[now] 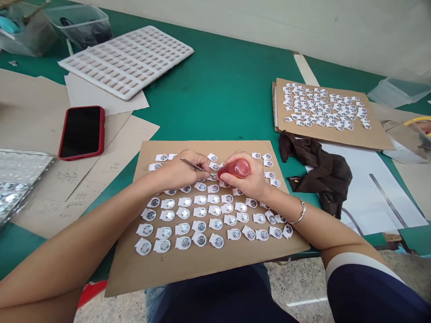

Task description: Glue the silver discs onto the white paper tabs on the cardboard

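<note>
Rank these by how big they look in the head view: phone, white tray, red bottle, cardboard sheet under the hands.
Largest: cardboard sheet
Then white tray
Then phone
Smallest: red bottle, in the right hand

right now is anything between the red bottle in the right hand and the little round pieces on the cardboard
Nothing visible blocks it: the red bottle in the right hand points toward the round pieces. Only the slim metal tool in the left hand is close to its narrow end; whether they touch is unclear.
</note>
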`<action>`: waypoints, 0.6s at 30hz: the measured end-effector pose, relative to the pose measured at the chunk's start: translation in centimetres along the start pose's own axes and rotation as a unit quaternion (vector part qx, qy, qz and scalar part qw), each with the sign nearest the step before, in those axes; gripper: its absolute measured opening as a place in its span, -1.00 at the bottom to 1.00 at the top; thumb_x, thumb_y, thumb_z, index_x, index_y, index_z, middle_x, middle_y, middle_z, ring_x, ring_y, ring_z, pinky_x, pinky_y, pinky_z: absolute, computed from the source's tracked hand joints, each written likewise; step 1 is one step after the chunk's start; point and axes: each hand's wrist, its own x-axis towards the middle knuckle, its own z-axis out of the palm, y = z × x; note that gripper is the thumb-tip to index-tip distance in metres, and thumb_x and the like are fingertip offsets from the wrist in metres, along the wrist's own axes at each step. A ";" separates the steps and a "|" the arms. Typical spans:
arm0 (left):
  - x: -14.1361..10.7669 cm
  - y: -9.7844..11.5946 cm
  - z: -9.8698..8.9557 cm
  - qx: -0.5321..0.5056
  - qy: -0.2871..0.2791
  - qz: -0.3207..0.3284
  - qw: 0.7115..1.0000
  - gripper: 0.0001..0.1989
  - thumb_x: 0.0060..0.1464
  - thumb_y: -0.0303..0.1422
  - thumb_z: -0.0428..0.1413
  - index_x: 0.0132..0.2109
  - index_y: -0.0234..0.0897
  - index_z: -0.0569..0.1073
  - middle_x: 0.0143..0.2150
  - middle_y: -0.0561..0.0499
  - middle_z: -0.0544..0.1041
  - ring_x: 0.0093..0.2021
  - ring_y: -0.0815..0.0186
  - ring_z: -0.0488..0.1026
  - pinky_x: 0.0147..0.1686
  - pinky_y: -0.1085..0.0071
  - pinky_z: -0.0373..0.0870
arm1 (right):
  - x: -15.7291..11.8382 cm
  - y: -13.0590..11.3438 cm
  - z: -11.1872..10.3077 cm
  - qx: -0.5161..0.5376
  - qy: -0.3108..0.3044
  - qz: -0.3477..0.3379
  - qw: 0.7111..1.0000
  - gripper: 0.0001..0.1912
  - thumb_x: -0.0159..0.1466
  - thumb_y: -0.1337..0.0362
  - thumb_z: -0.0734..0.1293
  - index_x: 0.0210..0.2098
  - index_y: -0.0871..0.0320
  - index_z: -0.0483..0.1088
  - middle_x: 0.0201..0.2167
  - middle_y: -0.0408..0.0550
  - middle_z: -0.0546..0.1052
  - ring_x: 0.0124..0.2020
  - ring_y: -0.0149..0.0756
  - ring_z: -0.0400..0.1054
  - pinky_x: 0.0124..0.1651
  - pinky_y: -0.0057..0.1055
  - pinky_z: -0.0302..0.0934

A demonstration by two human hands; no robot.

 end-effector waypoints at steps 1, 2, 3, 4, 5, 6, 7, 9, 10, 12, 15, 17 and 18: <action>0.0 0.0 0.0 -0.002 0.000 0.000 1.000 -0.87 -0.06 -0.32 0.07 -0.39 -0.29 0.44 -0.47 0.05 0.45 -0.47 0.39 0.34 -0.52 0.50 0.21 | 0.0 0.0 0.0 0.002 0.000 -0.002 1.000 -0.70 0.00 0.16 0.43 -0.33 0.07 0.29 -0.41 -0.17 0.46 -0.33 -0.37 0.37 -0.23 -0.36 0.28; 0.0 0.0 0.0 -0.003 0.001 0.000 1.000 -0.87 -0.06 -0.33 0.07 -0.40 -0.30 0.44 -0.48 0.05 0.45 -0.48 0.40 0.33 -0.52 0.50 0.20 | 0.0 0.0 0.0 0.003 0.000 -0.005 1.000 -0.70 0.00 0.16 0.43 -0.33 0.07 0.30 -0.41 -0.17 0.45 -0.34 -0.37 0.37 -0.24 -0.36 0.28; 0.0 0.0 0.0 -0.002 0.003 0.000 1.000 -0.87 -0.07 -0.33 0.07 -0.40 -0.30 0.44 -0.48 0.05 0.45 -0.48 0.41 0.32 -0.52 0.50 0.20 | 0.0 0.0 0.0 0.004 0.001 -0.007 1.000 -0.70 -0.01 0.16 0.43 -0.33 0.08 0.30 -0.41 -0.17 0.45 -0.34 -0.38 0.37 -0.25 -0.36 0.28; 0.0 0.0 0.1 -0.001 0.004 -0.002 1.000 -0.87 -0.06 -0.33 0.07 -0.41 -0.30 0.44 -0.49 0.05 0.44 -0.49 0.41 0.32 -0.52 0.51 0.19 | 0.0 0.0 0.0 0.004 0.001 -0.008 1.000 -0.70 -0.01 0.15 0.43 -0.34 0.08 0.29 -0.42 -0.17 0.45 -0.35 -0.38 0.37 -0.25 -0.36 0.28; 0.0 0.1 0.1 0.001 0.005 -0.004 1.000 -0.87 -0.06 -0.33 0.07 -0.41 -0.30 0.43 -0.49 0.05 0.44 -0.49 0.41 0.31 -0.52 0.51 0.19 | 0.0 0.1 0.0 0.003 0.001 -0.007 1.000 -0.70 0.00 0.13 0.43 -0.34 0.08 0.29 -0.42 -0.17 0.45 -0.35 -0.38 0.37 -0.26 -0.36 0.28; 0.0 0.1 0.1 0.003 0.005 -0.007 1.000 -0.87 -0.06 -0.32 0.07 -0.41 -0.30 0.43 -0.50 0.06 0.44 -0.49 0.41 0.31 -0.52 0.51 0.19 | 0.0 0.1 0.0 0.003 0.000 -0.006 1.000 -0.69 0.00 0.12 0.42 -0.35 0.08 0.29 -0.42 -0.17 0.45 -0.36 -0.38 0.37 -0.26 -0.36 0.28; 0.0 0.1 0.1 0.004 0.005 -0.010 1.000 -0.87 -0.06 -0.32 0.07 -0.40 -0.30 0.43 -0.50 0.06 0.43 -0.49 0.42 0.30 -0.53 0.51 0.18 | 0.0 0.1 -0.1 0.003 0.000 -0.004 1.000 -0.69 0.00 0.12 0.42 -0.35 0.08 0.29 -0.42 -0.17 0.45 -0.36 -0.38 0.36 -0.26 -0.36 0.28; 0.0 0.2 0.1 0.006 0.003 -0.009 1.000 -0.88 -0.06 -0.32 0.07 -0.40 -0.29 0.43 -0.50 0.07 0.43 -0.50 0.42 0.30 -0.52 0.51 0.18 | 0.0 0.1 -0.1 0.004 -0.002 -0.001 1.000 -0.69 0.00 0.12 0.42 -0.35 0.08 0.28 -0.42 -0.17 0.45 -0.37 -0.38 0.36 -0.27 -0.37 0.28; 0.0 0.2 0.1 0.006 0.003 -0.007 1.000 -0.88 -0.06 -0.33 0.07 -0.41 -0.29 0.43 -0.50 0.07 0.43 -0.50 0.42 0.30 -0.52 0.51 0.18 | 0.1 0.1 -0.2 0.005 -0.003 -0.002 1.000 -0.70 0.00 0.13 0.42 -0.35 0.08 0.28 -0.42 -0.17 0.45 -0.37 -0.39 0.36 -0.28 -0.37 0.28; 0.0 0.2 0.1 0.004 0.005 -0.002 1.000 -0.89 -0.06 -0.34 0.08 -0.41 -0.29 0.43 -0.50 0.07 0.43 -0.49 0.43 0.31 -0.50 0.51 0.19 | 0.1 0.1 -0.2 0.004 -0.002 -0.005 1.000 -0.70 0.00 0.15 0.43 -0.35 0.08 0.29 -0.43 -0.18 0.44 -0.38 -0.39 0.36 -0.29 -0.38 0.27; 0.1 0.1 0.1 0.001 0.012 -0.007 1.000 -0.90 -0.07 -0.34 0.09 -0.41 -0.29 0.43 -0.48 0.07 0.44 -0.48 0.41 0.32 -0.48 0.50 0.20 | 0.2 0.0 -0.3 -0.005 0.001 -0.006 1.000 -0.72 0.00 0.18 0.42 -0.36 0.08 0.29 -0.44 -0.18 0.44 -0.38 -0.39 0.36 -0.29 -0.38 0.27; 0.1 0.1 0.1 0.001 0.013 -0.010 1.000 -0.89 -0.07 -0.33 0.09 -0.41 -0.28 0.44 -0.48 0.07 0.44 -0.47 0.40 0.32 -0.49 0.49 0.20 | 0.2 0.0 -0.3 -0.009 0.002 0.000 1.000 -0.73 0.01 0.17 0.42 -0.37 0.08 0.28 -0.43 -0.18 0.45 -0.38 -0.39 0.36 -0.28 -0.38 0.27; 0.1 0.1 0.1 0.002 0.013 -0.011 1.000 -0.89 -0.07 -0.33 0.09 -0.41 -0.28 0.44 -0.49 0.07 0.44 -0.47 0.40 0.32 -0.49 0.49 0.20 | 0.2 0.0 -0.4 -0.008 0.002 0.002 1.000 -0.73 0.01 0.16 0.42 -0.37 0.08 0.28 -0.43 -0.18 0.45 -0.38 -0.40 0.36 -0.28 -0.39 0.27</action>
